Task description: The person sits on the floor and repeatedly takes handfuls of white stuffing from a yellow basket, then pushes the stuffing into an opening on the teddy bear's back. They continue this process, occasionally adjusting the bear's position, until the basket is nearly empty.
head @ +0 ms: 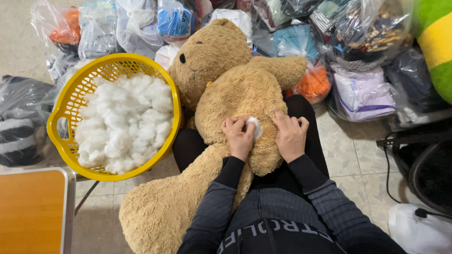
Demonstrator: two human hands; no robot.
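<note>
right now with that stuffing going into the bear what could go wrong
1. The white stuffing tuft is only pinched at the left hand's fingertips; it could slip out before it is fully inside the teddy bear.
2. The right hand only presses flat beside the spot, so the bear, lying across the lap, might slide.
3. The yellow basket of stuffing leans against the bear and could tip if it shifts.

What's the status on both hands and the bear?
Left hand pinching white stuffing tuft at tan plush teddy bear; right hand flat on it. Yellow plastic basket of stuffing alongside, nothing blocking.
</note>
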